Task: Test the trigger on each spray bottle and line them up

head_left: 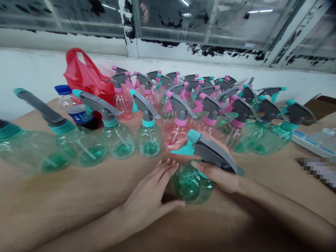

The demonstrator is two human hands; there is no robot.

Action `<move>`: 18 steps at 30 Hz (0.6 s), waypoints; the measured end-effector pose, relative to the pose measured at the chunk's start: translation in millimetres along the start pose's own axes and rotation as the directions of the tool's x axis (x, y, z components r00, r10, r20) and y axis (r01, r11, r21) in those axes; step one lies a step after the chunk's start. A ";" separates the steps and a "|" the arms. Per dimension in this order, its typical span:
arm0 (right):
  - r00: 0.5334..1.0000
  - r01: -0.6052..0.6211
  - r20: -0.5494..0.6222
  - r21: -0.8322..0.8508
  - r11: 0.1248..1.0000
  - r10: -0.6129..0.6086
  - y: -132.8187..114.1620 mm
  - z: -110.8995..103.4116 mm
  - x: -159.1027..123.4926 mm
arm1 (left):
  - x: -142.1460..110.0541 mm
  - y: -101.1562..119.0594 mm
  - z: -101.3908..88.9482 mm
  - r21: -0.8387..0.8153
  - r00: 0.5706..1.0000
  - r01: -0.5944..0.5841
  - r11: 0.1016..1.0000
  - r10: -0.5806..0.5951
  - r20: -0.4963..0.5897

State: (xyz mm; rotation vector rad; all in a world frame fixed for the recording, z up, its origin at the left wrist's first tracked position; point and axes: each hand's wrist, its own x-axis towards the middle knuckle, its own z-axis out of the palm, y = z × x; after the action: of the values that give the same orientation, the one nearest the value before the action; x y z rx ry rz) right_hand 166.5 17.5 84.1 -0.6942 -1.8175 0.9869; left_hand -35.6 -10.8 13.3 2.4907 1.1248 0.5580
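In the view, the right hand [223, 176] curls round the neck of a green spray bottle [193, 187] at five o'clock, the nozzle pointing toward ten. The left hand [149, 190], near six o'clock, is spread and gripping nothing, just beside that bottle; I cannot tell whether they touch. More spray bottles [181, 121] stand from nine o'clock through twelve to three. A red bag [84, 75] sits at ten.

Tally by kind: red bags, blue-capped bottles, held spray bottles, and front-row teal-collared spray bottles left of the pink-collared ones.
Red bag: 1
Blue-capped bottle: 1
Held spray bottle: 1
Teal-collared spray bottles, front row left (one cut off): 4
Total: 7
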 end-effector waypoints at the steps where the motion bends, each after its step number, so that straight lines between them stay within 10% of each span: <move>1: 1.000 0.018 -0.003 -0.006 1.000 -0.018 1.0 -1.6 -0.4 | 0.0 -0.4 1.2 0.016 1.000 -0.010 1.000 0.010 -0.007; 18: 0.997 0.060 -0.037 -0.166 0.984 -0.067 -7.3 -8.2 -0.1 | 4.9 3.5 -0.8 0.100 0.998 -0.036 0.994 0.041 -0.045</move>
State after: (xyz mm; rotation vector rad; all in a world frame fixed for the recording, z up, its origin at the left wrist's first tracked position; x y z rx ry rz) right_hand 173.7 16.3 92.3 -0.7475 -1.8867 0.7800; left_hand -30.7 -9.1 16.7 2.6013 1.1505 0.5872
